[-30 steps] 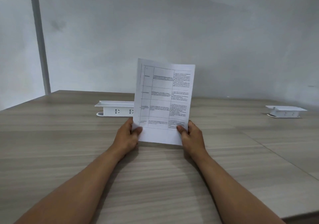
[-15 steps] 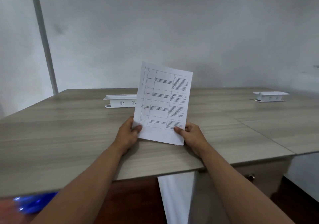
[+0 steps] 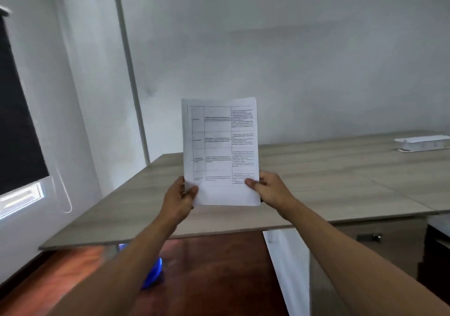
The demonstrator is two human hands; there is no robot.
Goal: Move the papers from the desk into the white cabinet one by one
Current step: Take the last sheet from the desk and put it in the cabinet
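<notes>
Left hand, right hand pinch paper bottom corners, sheet upright above desk.

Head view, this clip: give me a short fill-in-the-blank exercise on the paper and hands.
1. The paper is held by ____ hands.
2. The left hand pinches the paper's lower ____ corner.
3. The paper is printed with a ____ of text.
4. The white socket box sits on the ____.

Missing words: both; left; table; desk
</notes>
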